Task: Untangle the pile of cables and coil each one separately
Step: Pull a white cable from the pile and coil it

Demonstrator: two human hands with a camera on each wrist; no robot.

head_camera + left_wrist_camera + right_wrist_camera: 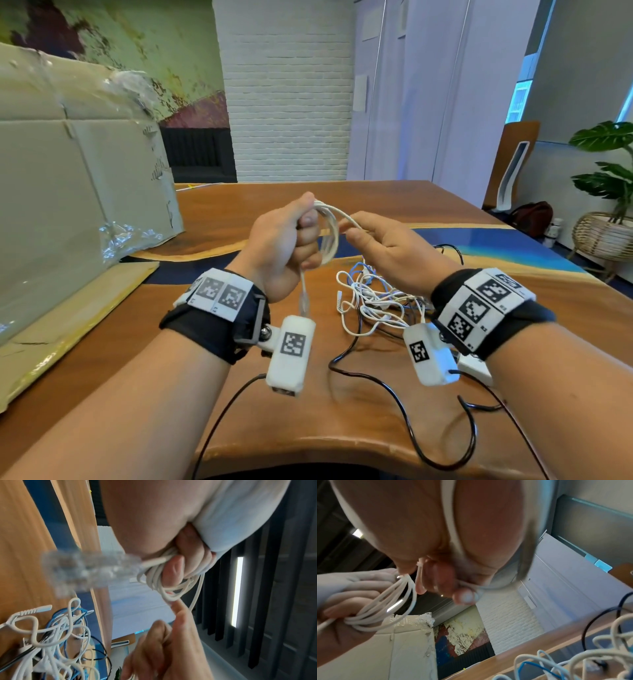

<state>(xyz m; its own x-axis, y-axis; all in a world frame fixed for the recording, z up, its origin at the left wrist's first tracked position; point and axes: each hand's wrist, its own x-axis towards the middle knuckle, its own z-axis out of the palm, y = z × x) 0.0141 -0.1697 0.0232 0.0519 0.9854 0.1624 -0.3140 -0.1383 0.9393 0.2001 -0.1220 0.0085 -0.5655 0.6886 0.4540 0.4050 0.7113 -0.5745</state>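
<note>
Above the wooden worktop, both hands are raised with one white cable between them. At nine o'clock stands one large cardboard box, its left side cut off by the frame. Right of it, the left hand has its fingers curled tight around the cable's gathered loops; about four or five turns show, though the exact count is hard to make out. One clear plug hangs below this fist, sharp enough in the head view but only a blurred grey shape in the left wrist view.

Toward three o'clock of the coil, the right hand pinches the cable's free run between thumb and fingertips. The right wrist view shows this pinch and the loops from below; the head view hides the fingertips behind the back of the hand.

Below the right hand, at five o'clock from the coil, one tangled pile of cables lies on the worktop: white, blue and black strands, too knotted to count. The right wrist strap covers part of it. The left wrist view shows one ribbed white plug on the pile's edge.

Two black leads run from the wrist cameras toward the near edge. At the far three o'clock stands one potted plant, cut off by the frame.
</note>
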